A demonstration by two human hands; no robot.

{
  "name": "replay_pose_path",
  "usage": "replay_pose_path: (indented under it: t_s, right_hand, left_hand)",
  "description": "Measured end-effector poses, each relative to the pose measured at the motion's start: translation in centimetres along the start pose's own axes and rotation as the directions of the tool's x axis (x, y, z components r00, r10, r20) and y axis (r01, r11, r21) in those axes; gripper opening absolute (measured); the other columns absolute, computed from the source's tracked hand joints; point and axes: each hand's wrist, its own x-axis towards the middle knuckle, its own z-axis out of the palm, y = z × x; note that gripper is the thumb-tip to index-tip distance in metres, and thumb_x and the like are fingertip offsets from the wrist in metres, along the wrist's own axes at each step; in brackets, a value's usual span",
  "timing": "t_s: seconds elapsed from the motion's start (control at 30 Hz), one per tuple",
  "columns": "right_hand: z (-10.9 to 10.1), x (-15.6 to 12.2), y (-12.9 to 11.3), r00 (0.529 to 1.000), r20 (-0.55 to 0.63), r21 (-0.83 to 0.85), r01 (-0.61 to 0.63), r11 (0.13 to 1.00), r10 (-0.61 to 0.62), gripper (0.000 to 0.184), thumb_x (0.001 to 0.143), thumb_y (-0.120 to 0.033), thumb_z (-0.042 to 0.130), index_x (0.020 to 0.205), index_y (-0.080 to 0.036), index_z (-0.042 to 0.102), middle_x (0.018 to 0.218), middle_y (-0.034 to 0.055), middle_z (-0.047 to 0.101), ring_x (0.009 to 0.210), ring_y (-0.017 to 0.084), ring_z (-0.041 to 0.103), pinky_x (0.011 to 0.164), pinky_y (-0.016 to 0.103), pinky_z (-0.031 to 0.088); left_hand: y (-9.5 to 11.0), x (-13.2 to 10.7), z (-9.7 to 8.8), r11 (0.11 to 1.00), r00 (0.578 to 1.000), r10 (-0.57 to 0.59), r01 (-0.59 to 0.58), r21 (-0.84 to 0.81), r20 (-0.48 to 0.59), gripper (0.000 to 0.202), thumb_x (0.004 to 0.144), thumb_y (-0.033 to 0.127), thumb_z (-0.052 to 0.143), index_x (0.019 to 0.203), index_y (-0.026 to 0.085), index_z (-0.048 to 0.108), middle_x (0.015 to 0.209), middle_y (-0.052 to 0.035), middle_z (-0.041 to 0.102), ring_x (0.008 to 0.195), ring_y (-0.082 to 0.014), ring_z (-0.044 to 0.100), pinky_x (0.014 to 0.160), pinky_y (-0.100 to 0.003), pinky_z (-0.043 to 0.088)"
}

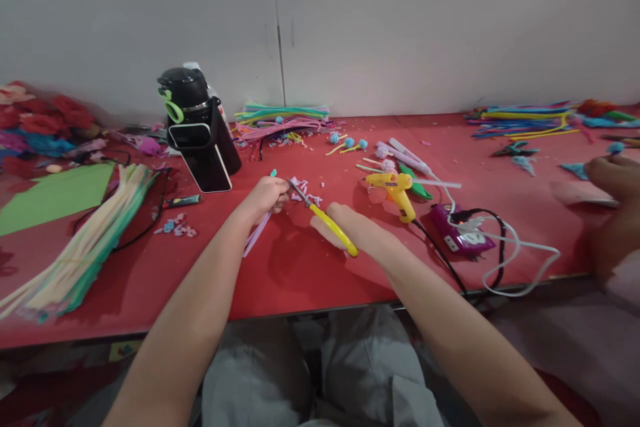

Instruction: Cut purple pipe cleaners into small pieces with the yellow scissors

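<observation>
— Scissors (330, 225): where are they?
— Centre of the frame, over the red table (300, 280). My right hand (361, 230) is closed round the yellow handles, blades pointing up and left.
— And the other hand?
— My left hand (263, 197), fingers curled shut, grips pale pipe cleaners (254, 237) just left of the blade tips. Cut scraps (306, 188) lie beyond; a yellow glue gun (395, 190) sits right of them.

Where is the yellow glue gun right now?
Head view: the yellow glue gun lies on the red table, right of centre, just beyond the right hand holding the scissors, with the purple power strip at its right.
</observation>
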Motion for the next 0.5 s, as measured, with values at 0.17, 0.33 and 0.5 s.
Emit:
replay_pose_path:
  t_s: [0.17,0.33,0.5]
  right_hand:
    - [-0.2,-0.7,-0.7,0.995,0.005,-0.072,-0.103,0.992,0.104,0.031,0.090,-0.033,0.053,0.061,-0.021,0.050,0.053,0.0069,0.055,0.059,0.023,0.067,0.049,0.027,0.036]
    - [-0.1,-0.7,-0.9,0.995,-0.012,-0.069,-0.096,0.993,0.095,0.029,0.087,-0.027,0.057,0.060,-0.021,0.049,0.054,0.0049,0.053,0.058,0.021,0.065,0.047,0.026,0.035]
    - [0.8,0.5,-0.1,0.992,-0.029,-0.039,-0.125,0.991,0.124,0.031,0.088,-0.036,0.058,0.062,-0.021,0.054,0.049,0.0050,0.051,0.054,0.023,0.064,0.046,0.027,0.037]
  left_hand:
    - [0.2,-0.1,-0.2,1.000,1.000,-0.001,0.001,-0.011,0.027,0.033,0.084,0.013,0.057,0.055,0.017,0.042,0.045,0.0057,0.033,0.037,-0.0034,0.023,0.040,-0.018,0.015]
    - [0.2,-0.1,-0.4,1.000,0.999,-0.011,0.011,-0.013,0.035,0.034,0.087,0.013,0.055,0.057,0.017,0.042,0.046,0.0056,0.033,0.037,-0.0032,0.023,0.040,-0.018,0.015]
    - [0.3,-0.2,-0.4,1.000,0.999,-0.023,0.024,-0.009,0.038,0.030,0.090,0.018,0.058,0.061,0.015,0.051,0.045,0.0064,0.033,0.036,-0.0035,0.022,0.040,-0.018,0.015]
